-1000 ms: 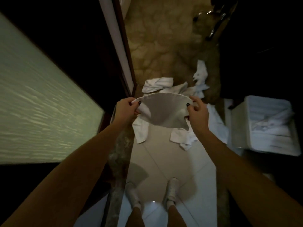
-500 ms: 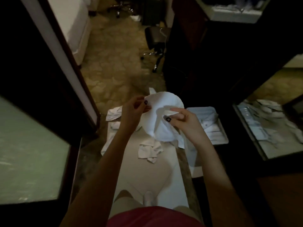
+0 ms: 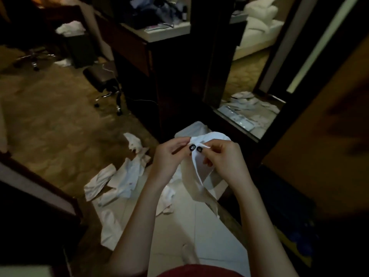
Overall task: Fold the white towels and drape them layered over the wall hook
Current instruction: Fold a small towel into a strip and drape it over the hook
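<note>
Pinch contact is made on one white towel point(image 3: 214, 137) by both hands. The left hand point(image 3: 169, 156) and the right hand point(image 3: 223, 158) are held close together, and each grip is closed on the towel's upper edge between thumb and curled fingers. The two thumbs, with dark-painted nails, are set side by side on the cloth, almost touching.

From this grip the towel hangs in a loose fold. Its lower end trails down between the forearms, above the pale tiled floor point(image 3: 199, 232).

A crumpled towel point(image 3: 166, 198) is located on the tiles beside the left forearm. More loose towels point(image 3: 121, 176) are scattered to the left, across the boundary between tiles and carpet point(image 3: 50, 120). Just behind the hands a pale shape point(image 3: 191, 129) is partly hidden; it may be a container.

Farther off, a dark stool point(image 3: 99, 76) is placed on the carpet. A dark table point(image 3: 167, 31) carrying clutter is positioned behind it. A mirror point(image 3: 245, 76) is fitted at the right, and more white cloth is reflected in it.
</note>
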